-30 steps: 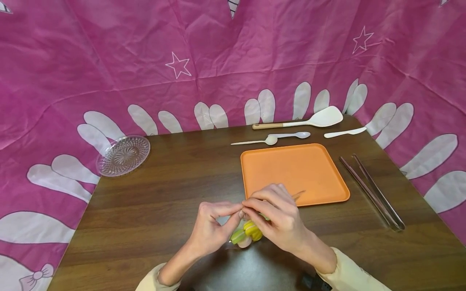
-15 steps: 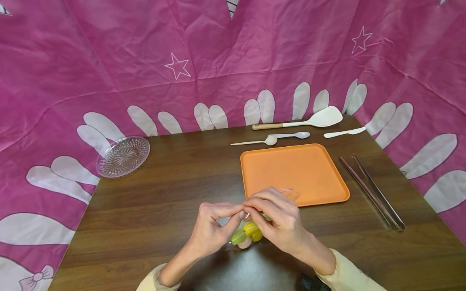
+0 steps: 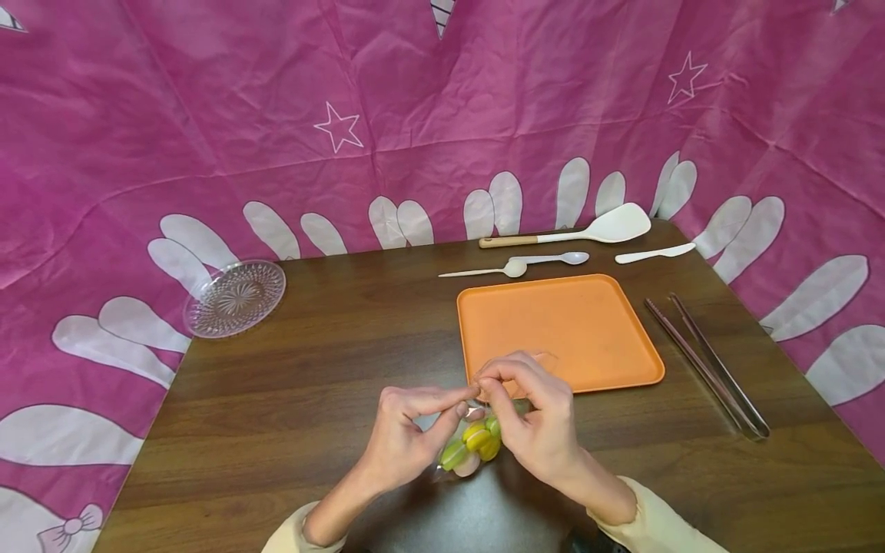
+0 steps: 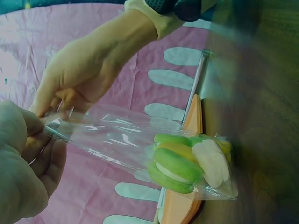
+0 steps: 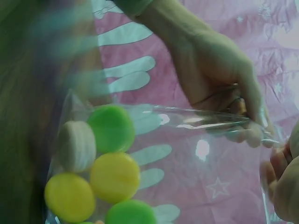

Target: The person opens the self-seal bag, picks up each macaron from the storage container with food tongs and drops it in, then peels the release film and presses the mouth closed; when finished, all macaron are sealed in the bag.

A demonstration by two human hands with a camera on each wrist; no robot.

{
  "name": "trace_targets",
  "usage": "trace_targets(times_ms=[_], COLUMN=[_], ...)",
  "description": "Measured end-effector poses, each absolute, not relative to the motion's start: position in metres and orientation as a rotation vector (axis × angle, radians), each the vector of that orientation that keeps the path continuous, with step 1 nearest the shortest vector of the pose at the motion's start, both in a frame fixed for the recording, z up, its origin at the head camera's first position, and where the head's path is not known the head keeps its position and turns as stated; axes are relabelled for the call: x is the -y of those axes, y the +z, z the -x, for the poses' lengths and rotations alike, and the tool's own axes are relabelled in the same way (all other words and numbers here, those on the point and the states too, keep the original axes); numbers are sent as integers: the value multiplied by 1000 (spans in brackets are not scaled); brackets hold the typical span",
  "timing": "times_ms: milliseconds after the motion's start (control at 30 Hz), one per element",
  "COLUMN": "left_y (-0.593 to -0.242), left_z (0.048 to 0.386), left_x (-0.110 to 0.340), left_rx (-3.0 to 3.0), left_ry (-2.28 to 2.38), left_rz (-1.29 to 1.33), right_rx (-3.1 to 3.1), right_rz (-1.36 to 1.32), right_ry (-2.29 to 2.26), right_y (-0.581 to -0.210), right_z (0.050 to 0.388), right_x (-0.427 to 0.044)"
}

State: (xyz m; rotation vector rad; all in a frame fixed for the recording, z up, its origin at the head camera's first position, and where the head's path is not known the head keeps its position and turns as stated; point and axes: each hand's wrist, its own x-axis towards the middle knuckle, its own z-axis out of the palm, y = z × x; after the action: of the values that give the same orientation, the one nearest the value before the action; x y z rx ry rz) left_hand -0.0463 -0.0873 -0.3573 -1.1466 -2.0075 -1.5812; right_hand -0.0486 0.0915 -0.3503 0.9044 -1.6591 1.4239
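A clear plastic bag [image 4: 114, 135] hangs at the front of the table, its top between my two hands. Several macarons lie in its bottom: green [image 4: 175, 170], yellow [image 5: 116, 177] and off-white [image 5: 77, 147] ones show. My left hand [image 3: 411, 434] pinches the bag's top edge between thumb and fingers. Close beside it, my right hand [image 3: 539, 422] pinches the same edge, the fingertips of both hands nearly meeting. In the head view the right hand covers part of the bag. Whether the bag's mouth is sealed I cannot tell.
Behind the hands lies an orange tray [image 3: 553, 322]. Metal tongs [image 3: 708, 365] lie to its right. A spatula [image 3: 615, 224], two spoons [image 3: 515, 267] and a white knife [image 3: 655, 253] lie beyond it. A clear patterned plate [image 3: 235, 298] is at the table's far left corner.
My right hand's fingertips have shifted slightly right along the bag's top, and its fingers are more bent. The bag and macarons show a little more. The left hand has barely moved.
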Motion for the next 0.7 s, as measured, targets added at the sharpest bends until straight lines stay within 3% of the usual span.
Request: trace_targets(times_ms=[267, 700], left_y=[-360, -364], left_z=[46, 46], left_x=[89, 96], left_rx=[1991, 2032], left_ry=[-1692, -1840], left_rz=[1066, 874], right_rx=[1562, 1663], right_rz=[-714, -419], right_ry=[1899, 2074], right_y=[-345, -333], right_z=[45, 48], right_x=[-100, -128])
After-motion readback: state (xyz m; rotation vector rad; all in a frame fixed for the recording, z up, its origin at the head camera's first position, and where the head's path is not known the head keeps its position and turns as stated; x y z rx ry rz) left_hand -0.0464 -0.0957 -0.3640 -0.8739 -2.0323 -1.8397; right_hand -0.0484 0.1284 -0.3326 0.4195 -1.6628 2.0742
